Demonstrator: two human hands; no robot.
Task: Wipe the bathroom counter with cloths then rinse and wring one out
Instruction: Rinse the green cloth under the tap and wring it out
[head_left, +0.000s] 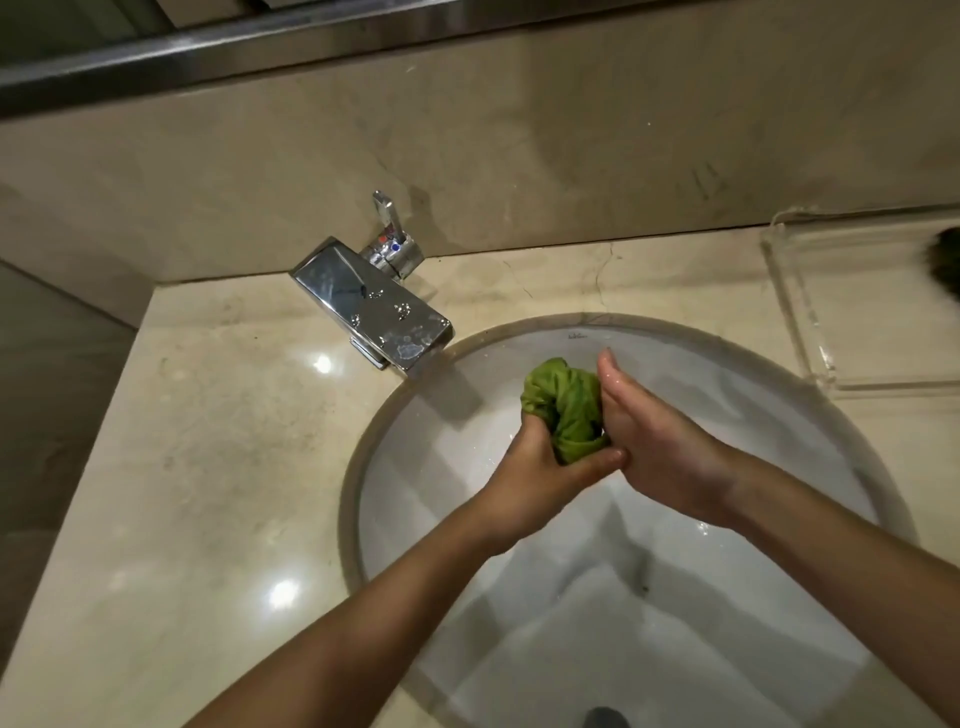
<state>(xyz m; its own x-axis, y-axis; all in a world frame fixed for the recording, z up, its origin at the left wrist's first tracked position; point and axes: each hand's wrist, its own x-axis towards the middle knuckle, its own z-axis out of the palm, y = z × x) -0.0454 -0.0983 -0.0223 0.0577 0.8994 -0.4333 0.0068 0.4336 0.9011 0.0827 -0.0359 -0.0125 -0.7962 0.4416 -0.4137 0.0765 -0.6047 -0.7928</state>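
over the white sink (753, 597), centre frame, my left hand (540, 473) grips the green cloth (566, 405); my right hand (660, 441) presses it, fingers straight. glossy beige counter (208, 467) at left, chrome tap (374, 306) above it.

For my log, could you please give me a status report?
Left hand grips green cloth over sink. Right hand flat against it. Nothing in the way.

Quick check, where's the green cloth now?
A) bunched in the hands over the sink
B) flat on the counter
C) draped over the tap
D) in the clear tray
A: the left hand grips the bunched green cloth, and the right hand presses against it, above the sink.
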